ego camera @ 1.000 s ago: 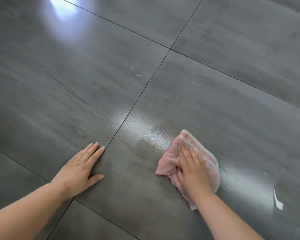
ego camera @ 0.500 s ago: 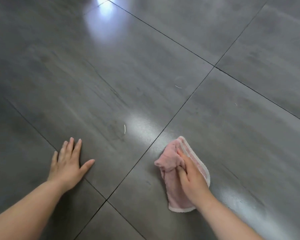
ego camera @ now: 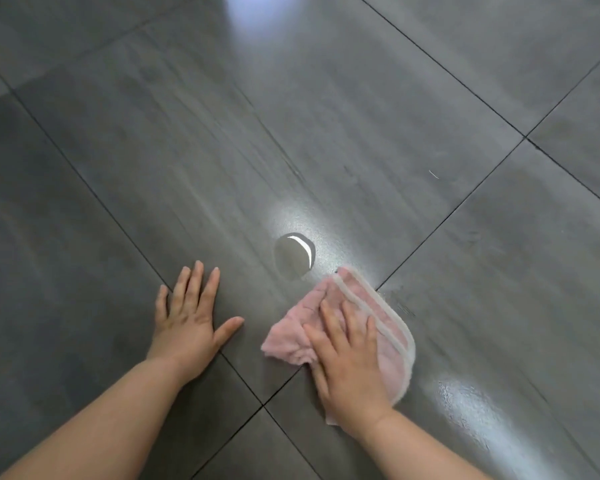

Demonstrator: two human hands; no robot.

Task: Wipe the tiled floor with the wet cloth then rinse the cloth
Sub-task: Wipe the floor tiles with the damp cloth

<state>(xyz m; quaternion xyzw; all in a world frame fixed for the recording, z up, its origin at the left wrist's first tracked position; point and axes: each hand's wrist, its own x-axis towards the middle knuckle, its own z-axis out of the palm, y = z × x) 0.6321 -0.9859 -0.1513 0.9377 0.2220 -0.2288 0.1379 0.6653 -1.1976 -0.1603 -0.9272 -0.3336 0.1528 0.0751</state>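
A pink cloth point(ego camera: 392, 327) with a pale trim lies folded on the dark grey tiled floor point(ego camera: 291, 140), across a grout line. My right hand point(ego camera: 349, 362) presses flat on the cloth with its fingers spread, covering the cloth's near part. My left hand point(ego camera: 187, 320) rests palm down on the bare tile to the left of the cloth, fingers apart, holding nothing. A wet sheen shows on the tile to the right of the cloth.
Dark grout lines point(ego camera: 262, 405) cross just below and between my hands. A bright round reflection point(ego camera: 295, 256) sits on the tile just beyond the cloth. A small white speck point(ego camera: 433, 174) lies on the tile farther off to the right.
My right hand has slid the cloth leftward across the grout line onto the neighbouring tile. My left hand has shifted left along the floor and still lies flat. The view has swung left.
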